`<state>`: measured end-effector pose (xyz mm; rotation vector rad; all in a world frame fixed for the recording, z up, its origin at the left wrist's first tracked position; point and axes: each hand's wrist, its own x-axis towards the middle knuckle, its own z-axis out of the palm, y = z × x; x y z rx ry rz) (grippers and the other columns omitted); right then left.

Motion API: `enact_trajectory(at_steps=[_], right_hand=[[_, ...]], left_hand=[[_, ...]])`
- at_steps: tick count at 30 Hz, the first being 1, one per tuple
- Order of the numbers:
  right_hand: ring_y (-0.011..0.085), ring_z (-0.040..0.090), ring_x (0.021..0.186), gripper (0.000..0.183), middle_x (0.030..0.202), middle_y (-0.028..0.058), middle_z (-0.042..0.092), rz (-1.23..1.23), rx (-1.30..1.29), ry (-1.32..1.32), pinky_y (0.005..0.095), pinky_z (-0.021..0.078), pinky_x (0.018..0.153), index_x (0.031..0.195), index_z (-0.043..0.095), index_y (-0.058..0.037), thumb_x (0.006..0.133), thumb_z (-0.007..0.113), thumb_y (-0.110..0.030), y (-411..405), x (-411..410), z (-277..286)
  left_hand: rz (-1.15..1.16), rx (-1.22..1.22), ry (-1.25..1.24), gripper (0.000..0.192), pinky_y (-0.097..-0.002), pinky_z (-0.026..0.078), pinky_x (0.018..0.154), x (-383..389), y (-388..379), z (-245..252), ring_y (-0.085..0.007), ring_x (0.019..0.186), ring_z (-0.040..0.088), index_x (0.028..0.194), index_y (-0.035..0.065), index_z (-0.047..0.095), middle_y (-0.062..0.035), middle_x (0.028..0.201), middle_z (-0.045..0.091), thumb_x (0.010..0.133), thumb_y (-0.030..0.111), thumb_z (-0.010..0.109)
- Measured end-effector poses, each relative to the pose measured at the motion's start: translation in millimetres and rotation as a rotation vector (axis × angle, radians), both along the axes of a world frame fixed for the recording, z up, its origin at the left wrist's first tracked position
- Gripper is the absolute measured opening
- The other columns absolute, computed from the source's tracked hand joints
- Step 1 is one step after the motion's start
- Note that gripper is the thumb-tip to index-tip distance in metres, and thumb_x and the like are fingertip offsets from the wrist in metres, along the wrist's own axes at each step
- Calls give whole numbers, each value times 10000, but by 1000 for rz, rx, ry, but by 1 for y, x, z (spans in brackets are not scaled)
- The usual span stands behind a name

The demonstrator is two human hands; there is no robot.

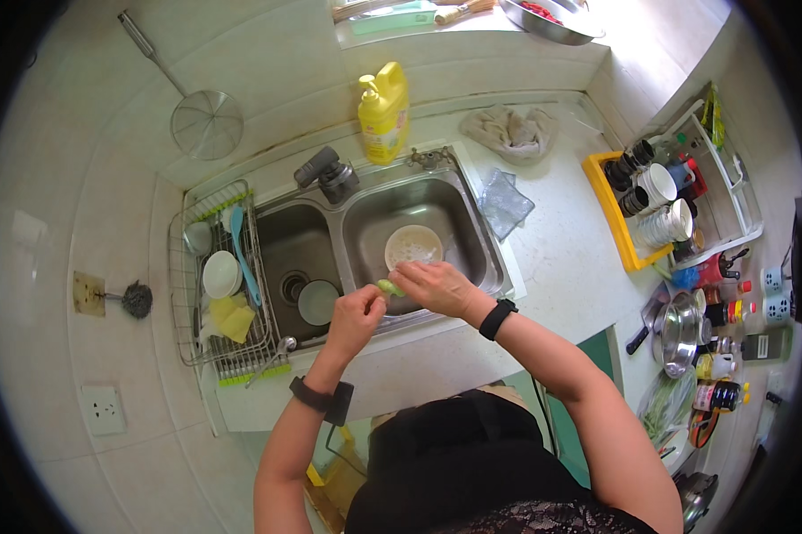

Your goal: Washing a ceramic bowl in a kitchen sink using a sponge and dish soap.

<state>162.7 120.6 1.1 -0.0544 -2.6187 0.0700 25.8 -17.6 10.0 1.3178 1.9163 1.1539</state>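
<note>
Over the front of the right sink basin [374,220], my right hand [434,286] grips a small pale-green piece [390,288], perhaps a vegetable. My left hand [357,317] has its fingers curled at the left end of that piece and seems to pinch it. Fingers partly hide it, so its exact kind is unclear. Just beyond my right fingertips, a light round bowl [413,241] in the basin holds cloudy, whitish contents. A pale round dish [318,302] lies in the left basin [294,240], beside the drain.
Left of the sink stands a wire dish rack [181,294] with a white bowl [221,274]. Behind are the faucet [327,175] and a yellow pump bottle [383,117]. Cloths [508,202] lie right of the sink. Farther right are a yellow-edged basket [608,207] and a knife [637,340].
</note>
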Motion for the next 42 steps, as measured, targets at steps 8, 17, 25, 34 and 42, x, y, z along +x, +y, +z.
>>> enact_trajectory(at_steps=[8,17,25,34,42], right_hand=[[129,599,719,163,815,8,541,-72,-4,-42,264,474,560,922,520,-124,763,536,-155,24,6,-17],[158,602,732,203,814,27,533,-111,-92,-84,282,477,557,959,511,-85,757,529,-79,43,25,-34],[264,599,725,229,845,83,544,-199,-338,-83,356,492,576,976,506,-62,752,510,-12,29,26,-32],[374,581,780,203,932,165,559,-341,-659,-111,443,467,648,974,471,-39,774,500,-39,0,12,-24],[366,586,803,138,881,163,596,-370,-778,-87,450,460,669,948,490,-59,816,489,-101,-4,10,-24]], left_hand=[[12,11,25,110,-280,414,501,-2,4,20,-155,507,520,773,-8,606,-110,602,561,767,93,565],[28,-11,43,106,-257,396,493,-20,-9,19,-112,500,491,758,-12,599,-89,572,538,760,90,569],[119,11,-486,178,-215,472,507,-35,11,4,-98,615,591,943,21,579,-34,739,608,906,187,527],[135,205,-875,271,-225,476,638,23,59,-32,-100,773,576,1065,30,530,-59,1007,592,976,241,386],[142,239,-768,259,-211,411,574,36,69,-32,-73,646,473,969,25,553,8,791,511,972,236,404]])
